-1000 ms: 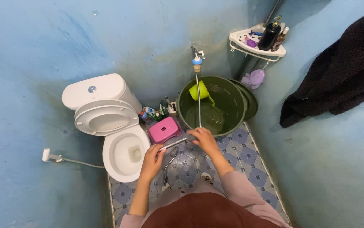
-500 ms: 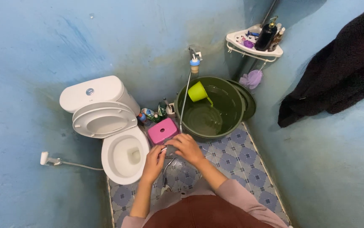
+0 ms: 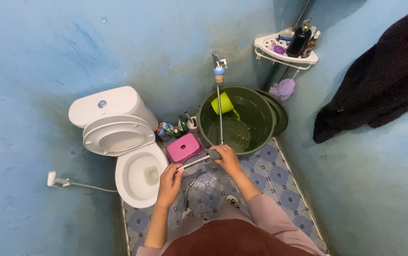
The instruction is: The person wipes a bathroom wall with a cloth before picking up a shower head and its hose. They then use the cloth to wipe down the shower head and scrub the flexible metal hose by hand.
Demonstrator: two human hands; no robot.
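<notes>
Two hands are seen at the lower centre of the head view, both closed on a metal shower hose [image 3: 220, 116]. The left hand [image 3: 170, 182] is wrapped around the chrome handle end of the hose, which slants from about 8 o'clock up toward 2 o'clock. The right hand [image 3: 227, 158] is gripped on the hose where it bends, fingers curled over a grey fitting. From the right hand the hose is run straight up at 12 o'clock to a wall tap [image 3: 219, 66] with a blue collar. A slack loop of hose is seen hanging between the hands, above the patterned floor tiles [image 3: 270, 178].

A dark green bucket [image 3: 260, 118] partly filled with water is noted just past the right hand at 12 to 1 o'clock; a lime-green scoop [image 3: 223, 103] is resting inside it against the rim. A pink stool [image 3: 185, 147] is placed just beyond the left hand at 12 o'clock. A white toilet [image 3: 137, 170], lid and seat raised, is located at 10 o'clock of the left hand. A bidet sprayer [image 3: 52, 178] is hung on the wall at 9 o'clock. A white corner shelf [image 3: 265, 47] with bottles is mounted at 1 o'clock, and a dark towel [image 3: 384, 80] is hung at 2 o'clock.
</notes>
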